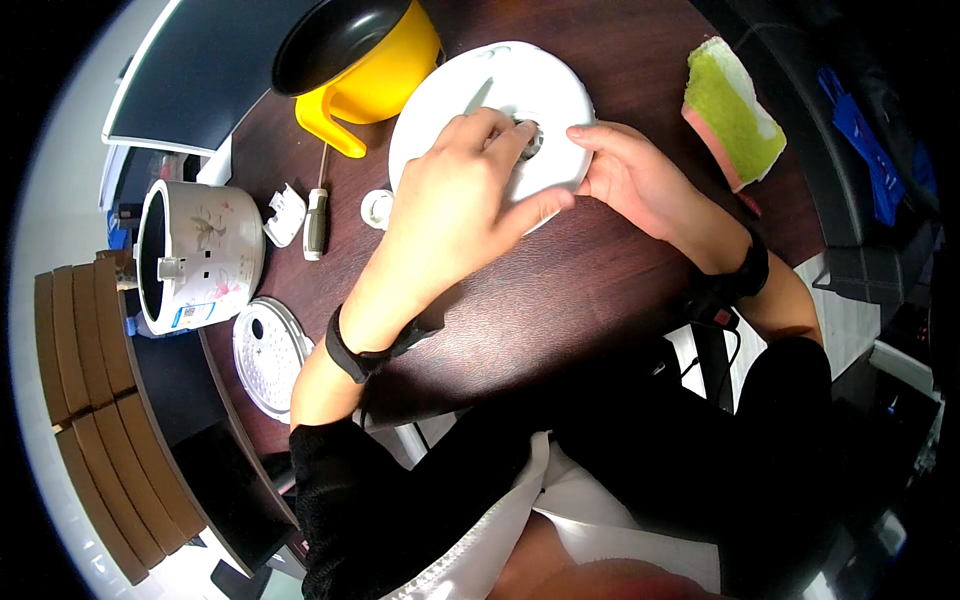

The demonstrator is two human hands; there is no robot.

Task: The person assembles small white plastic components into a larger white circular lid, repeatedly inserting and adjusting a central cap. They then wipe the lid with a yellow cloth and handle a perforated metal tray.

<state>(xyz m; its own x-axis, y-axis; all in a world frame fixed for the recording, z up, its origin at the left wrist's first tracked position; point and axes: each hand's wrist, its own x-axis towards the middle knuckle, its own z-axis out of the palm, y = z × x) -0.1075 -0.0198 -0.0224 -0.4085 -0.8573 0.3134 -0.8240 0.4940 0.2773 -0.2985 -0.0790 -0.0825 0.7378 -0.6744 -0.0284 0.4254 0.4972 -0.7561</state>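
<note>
The left hand (455,195) lies spread over the round white plastic lid (500,110) of a cooker, palm down, its fingertips (515,135) pinched on a small grey metal fitting (528,138) at the lid's centre, thumb stretched along the near rim. The right hand (625,175) cups the lid's right edge, fingers loosely curled against the rim and steadying it rather than closed round anything. The lid rests flat on the dark brown wooden counter (600,290), directly under both hands. It looks light and stiff, with a smooth, probably slippery surface, so the rim seems the surest place to take hold; the centre fitting looks small and fiddly. Just left of the lid lie a small white ring-shaped part (377,208), a screwdriver with a pale handle (316,222) and a white plastic clip piece (285,213). Behind stands a yellow pot with a dark inside (365,60). Further left are the white cooker body (200,255) and a perforated round metal plate (268,358); a green and pink sponge cloth (730,110) lies to the right.
</note>
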